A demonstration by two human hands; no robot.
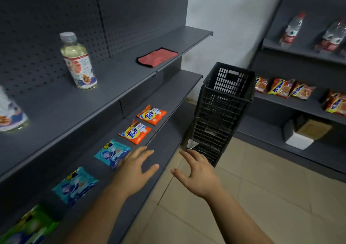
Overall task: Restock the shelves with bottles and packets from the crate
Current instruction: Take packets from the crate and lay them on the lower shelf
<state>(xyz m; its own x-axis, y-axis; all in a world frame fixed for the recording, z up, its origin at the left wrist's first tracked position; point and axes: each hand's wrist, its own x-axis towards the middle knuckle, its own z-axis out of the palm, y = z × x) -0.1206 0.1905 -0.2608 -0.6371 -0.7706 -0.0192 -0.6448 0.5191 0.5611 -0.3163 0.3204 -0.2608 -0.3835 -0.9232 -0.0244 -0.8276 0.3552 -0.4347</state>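
Dark grey metal shelves line room. Black slatted plastic crate stands near shelf end, contents hidden. Left hand, right hand between shelf and crate, fingers spread, holding nothing. Crate likely stiff, light; take by rim handle slots.

Shop: stocked pegboard shelves, packets.
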